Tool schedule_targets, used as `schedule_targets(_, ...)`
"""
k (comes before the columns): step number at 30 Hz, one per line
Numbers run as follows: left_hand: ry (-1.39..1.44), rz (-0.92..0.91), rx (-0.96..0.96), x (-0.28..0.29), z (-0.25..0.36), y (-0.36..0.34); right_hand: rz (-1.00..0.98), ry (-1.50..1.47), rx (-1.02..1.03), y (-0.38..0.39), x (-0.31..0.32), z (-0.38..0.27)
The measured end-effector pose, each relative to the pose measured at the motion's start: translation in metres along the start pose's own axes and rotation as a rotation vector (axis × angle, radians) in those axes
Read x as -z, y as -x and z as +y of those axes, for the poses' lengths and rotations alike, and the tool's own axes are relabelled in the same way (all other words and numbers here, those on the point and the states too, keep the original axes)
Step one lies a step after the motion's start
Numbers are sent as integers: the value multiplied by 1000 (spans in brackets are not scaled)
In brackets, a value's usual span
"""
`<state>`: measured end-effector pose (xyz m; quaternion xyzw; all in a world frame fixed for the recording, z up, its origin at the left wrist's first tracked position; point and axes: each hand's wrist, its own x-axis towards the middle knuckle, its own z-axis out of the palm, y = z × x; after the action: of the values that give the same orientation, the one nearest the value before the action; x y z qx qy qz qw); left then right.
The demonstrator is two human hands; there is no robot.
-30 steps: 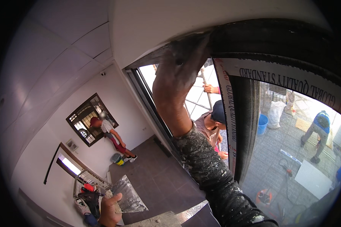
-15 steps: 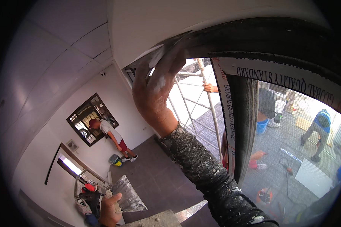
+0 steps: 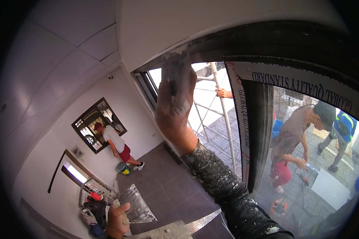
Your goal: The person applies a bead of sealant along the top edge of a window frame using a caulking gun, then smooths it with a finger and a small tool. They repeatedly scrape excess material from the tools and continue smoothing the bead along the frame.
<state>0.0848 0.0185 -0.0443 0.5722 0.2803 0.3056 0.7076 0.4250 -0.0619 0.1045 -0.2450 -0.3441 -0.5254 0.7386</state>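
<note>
My right hand (image 3: 177, 109), in a black sleeve spattered with white, reaches up to the dark frame (image 3: 267, 38) over the window opening. It grips a putty knife (image 3: 177, 65), whose grey, smeared blade lies against the frame's edge beneath the white wall. Low on the left, my left hand (image 3: 115, 224) is closed on a wide scraper (image 3: 136, 205) with a whitish-smeared metal blade; its thumb shows on top. A putty-caked metal tool (image 3: 173, 229) juts in at the lower edge beside it; what holds it is hidden.
Below, a person in red shorts (image 3: 125, 153) stands by a bucket (image 3: 123, 168). Past the opening, a hand (image 3: 223, 93) holds a scaffold pole (image 3: 221, 103). Behind the mesh screen, a person (image 3: 291, 139) bends near a white panel (image 3: 330, 189), another person (image 3: 341, 129) behind.
My right hand has turned more upright, bringing the putty knife's blade into view at the frame. Outside, a person has bent into view behind the screen. My left hand stays nearly still.
</note>
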Motion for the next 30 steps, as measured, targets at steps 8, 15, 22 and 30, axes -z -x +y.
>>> schedule_targets(8, -199, 26, -118, -1, -2, 4, 77, -1103, -1270, -25, 26, 14)
schedule_targets(15, 78, -11, -4, -7, 11, 17, 8, -1235, -1196, -81, 53, -29)
schedule_targets(22, 90, -12, 26, 4, 9, 12, -220, -1424, -1005, -130, 124, -77)
schedule_targets(30, 332, -131, 26, -27, 13, 38, -260, -951, -913, -54, 196, -172)
